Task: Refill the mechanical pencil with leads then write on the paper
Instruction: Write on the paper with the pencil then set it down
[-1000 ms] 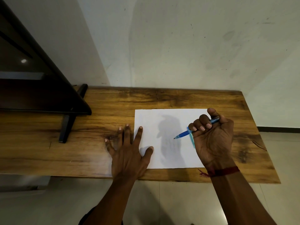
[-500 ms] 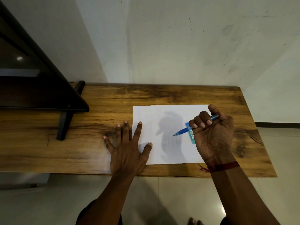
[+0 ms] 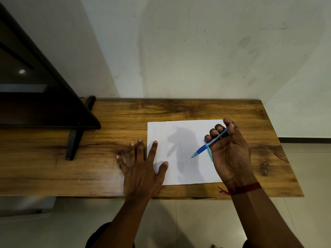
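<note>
A white sheet of paper (image 3: 179,136) lies on the wooden table (image 3: 125,115), right of centre. My left hand (image 3: 143,169) rests flat with fingers spread, thumb and forefinger on the sheet's left edge. My right hand (image 3: 229,154) is closed around a blue mechanical pencil (image 3: 204,148), whose tip points down-left and hovers just above the paper's right half. A light blue lead case (image 3: 210,154) lies on the paper, mostly hidden beneath my right hand. The sheet looks blank apart from the hands' shadow.
A dark TV screen (image 3: 35,97) on a black stand leg (image 3: 73,142) occupies the table's left part. A white wall rises right behind the table. Tiled floor shows beyond the table's front and right edges.
My right hand has tilted the pencil so its tip dips lower toward the paper. The left hand has stayed on the sheet's left edge.
</note>
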